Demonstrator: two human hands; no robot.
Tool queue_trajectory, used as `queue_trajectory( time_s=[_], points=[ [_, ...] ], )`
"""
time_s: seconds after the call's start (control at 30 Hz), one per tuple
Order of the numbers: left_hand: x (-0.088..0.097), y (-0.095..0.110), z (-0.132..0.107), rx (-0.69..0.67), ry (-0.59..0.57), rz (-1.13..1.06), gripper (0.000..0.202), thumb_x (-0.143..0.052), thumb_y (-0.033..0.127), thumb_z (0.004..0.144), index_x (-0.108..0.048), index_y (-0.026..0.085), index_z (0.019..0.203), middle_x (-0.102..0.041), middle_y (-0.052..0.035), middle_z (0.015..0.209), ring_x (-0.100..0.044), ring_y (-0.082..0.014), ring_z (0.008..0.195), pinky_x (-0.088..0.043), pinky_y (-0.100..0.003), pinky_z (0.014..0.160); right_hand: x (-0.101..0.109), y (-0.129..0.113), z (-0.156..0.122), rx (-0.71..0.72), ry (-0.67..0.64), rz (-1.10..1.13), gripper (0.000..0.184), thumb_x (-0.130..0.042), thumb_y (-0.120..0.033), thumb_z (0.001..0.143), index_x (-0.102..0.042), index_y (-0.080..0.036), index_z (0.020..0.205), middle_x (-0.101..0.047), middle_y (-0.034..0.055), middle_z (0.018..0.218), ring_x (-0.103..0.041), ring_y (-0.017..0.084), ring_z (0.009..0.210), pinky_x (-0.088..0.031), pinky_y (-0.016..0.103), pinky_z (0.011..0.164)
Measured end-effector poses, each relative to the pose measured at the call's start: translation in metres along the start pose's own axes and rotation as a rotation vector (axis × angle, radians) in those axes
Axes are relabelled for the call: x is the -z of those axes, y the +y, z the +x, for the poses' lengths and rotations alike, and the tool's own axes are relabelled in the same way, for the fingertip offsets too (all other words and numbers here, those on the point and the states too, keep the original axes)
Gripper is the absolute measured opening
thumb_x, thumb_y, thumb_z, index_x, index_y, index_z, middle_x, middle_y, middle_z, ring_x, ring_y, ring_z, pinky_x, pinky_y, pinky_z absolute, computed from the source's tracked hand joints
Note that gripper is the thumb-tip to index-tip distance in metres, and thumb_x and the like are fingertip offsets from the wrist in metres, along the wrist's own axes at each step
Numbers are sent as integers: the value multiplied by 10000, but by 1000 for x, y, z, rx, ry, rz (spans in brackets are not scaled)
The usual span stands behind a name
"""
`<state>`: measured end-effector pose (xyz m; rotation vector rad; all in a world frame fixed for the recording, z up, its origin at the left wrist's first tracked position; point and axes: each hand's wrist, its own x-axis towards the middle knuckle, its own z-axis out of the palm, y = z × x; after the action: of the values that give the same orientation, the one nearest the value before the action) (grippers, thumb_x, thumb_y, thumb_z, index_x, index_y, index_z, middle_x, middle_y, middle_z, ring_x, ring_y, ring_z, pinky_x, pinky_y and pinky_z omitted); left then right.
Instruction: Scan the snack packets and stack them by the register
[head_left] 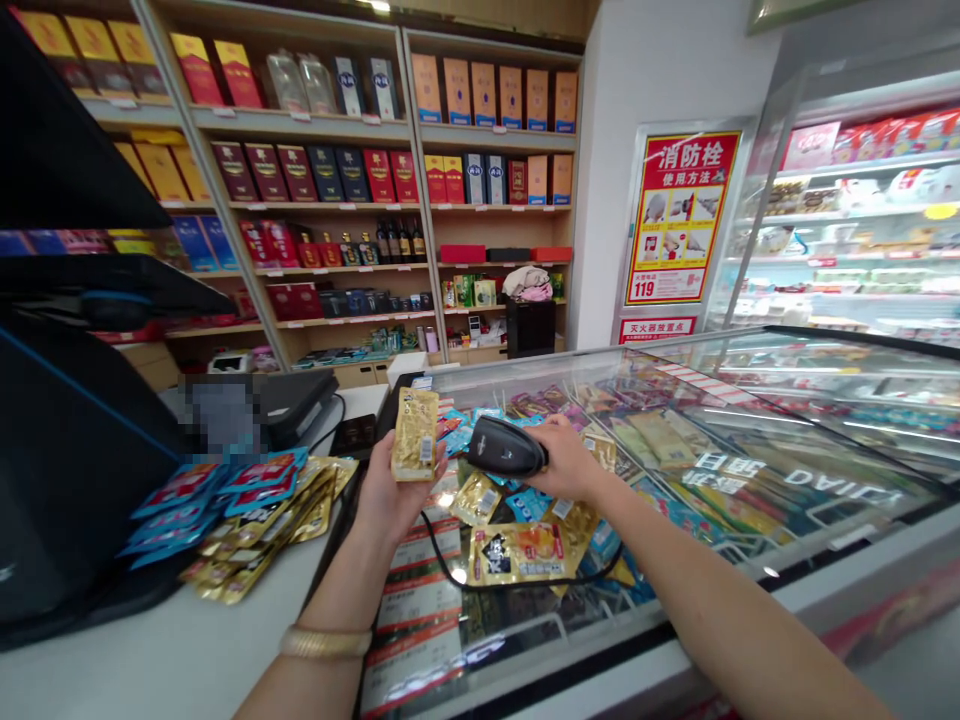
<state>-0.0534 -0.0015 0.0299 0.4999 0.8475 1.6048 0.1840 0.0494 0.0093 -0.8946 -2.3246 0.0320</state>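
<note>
My left hand (pixel 386 495) grips a gold snack packet (pixel 415 430) upright, its barcode side facing me. In my right hand (pixel 571 460) is a black barcode scanner (pixel 504 447), its head pointing left toward the packet, a short gap between them. The scanner's black cable (pixel 444 555) loops down across the glass top. Below the scanner lie a large gold packet (pixel 517 553) with an orange picture, a smaller gold packet (pixel 478 500) and several blue packets (pixel 529 503). My right fingers are partly hidden behind the scanner's handle.
On the white counter (pixel 247 650) at left sit blue-red packets (pixel 259 480) and gold packets (pixel 251 545) in overlapping piles, beside a dark checkout terminal (pixel 67 450). A glass-topped freezer (pixel 750 420) extends right. Shelves of boxes (pixel 330 205) line the back wall.
</note>
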Motion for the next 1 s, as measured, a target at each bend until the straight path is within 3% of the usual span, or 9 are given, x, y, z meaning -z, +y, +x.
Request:
queue_trajectory(
  time_s=[0.1,0.23,0.37,0.5,0.57,0.7,0.8,0.9,1.0],
  points=[
    [1,-1,1,-77,51,83,362,-481,388,885,-644,148,1100,-714,-104,998,-673,-164,788,-548,-296,705,-1,5,-1,-18,58,4,230,-671,-334,705,-666,-228,908,-718,2,805,-613,190,774,-286,315,782],
    [14,10,0,-391,215,500,368,-608,401,792,-667,163,1066,-714,-87,1024,-669,-188,881,-523,-303,792,1,11,-1,-52,109,-13,252,-646,-358,724,-670,-221,933,-717,8,792,-607,183,727,-286,314,767],
    [48,44,-6,-650,341,1055,404,-603,415,756,-683,179,1073,-708,-123,1092,-639,-277,1035,-467,-415,957,2,16,-1,-79,133,-44,250,-646,-331,692,-664,-211,911,-729,34,869,-618,205,798,-298,323,796],
    [96,82,-23,-809,509,1544,443,-549,453,775,-665,197,1117,-649,-170,1223,-550,-381,1194,-376,-541,1042,3,20,-2,-89,143,-40,251,-641,-320,689,-661,-210,913,-723,28,852,-619,199,773,-307,325,799],
    [123,95,-34,-833,483,1613,483,-537,480,771,-642,210,1158,-631,-171,1257,-542,-387,1209,-370,-546,1050,3,20,-2,-98,155,-39,255,-636,-315,687,-662,-213,920,-726,32,860,-624,202,783,-312,325,806],
    [177,107,-58,-815,223,1560,571,-613,516,698,-610,249,1203,-615,-136,1301,-552,-346,1218,-366,-470,1089,3,20,-2,-119,160,-41,252,-629,-292,675,-667,-219,913,-731,38,890,-636,219,827,-320,335,829],
    [209,108,-71,-741,110,1524,547,-663,489,677,-636,307,1192,-619,-90,1318,-518,-338,1268,-302,-461,1134,4,19,-3,-131,151,-49,245,-628,-279,666,-669,-217,900,-731,43,900,-638,228,834,-323,344,831],
    [227,109,-76,-706,44,1513,501,-677,461,677,-672,338,1163,-631,-69,1310,-485,-338,1305,-271,-470,1146,4,20,-3,-127,155,-46,260,-624,-273,665,-668,-217,915,-733,46,908,-641,228,838,-329,345,837],
    [232,109,-77,-686,-17,1536,457,-649,457,706,-693,347,1147,-622,-62,1323,-482,-325,1312,-295,-458,1135,3,21,-3,-121,163,-44,282,-620,-278,670,-665,-220,942,-735,43,907,-644,223,835,-334,340,843]
  ],
)
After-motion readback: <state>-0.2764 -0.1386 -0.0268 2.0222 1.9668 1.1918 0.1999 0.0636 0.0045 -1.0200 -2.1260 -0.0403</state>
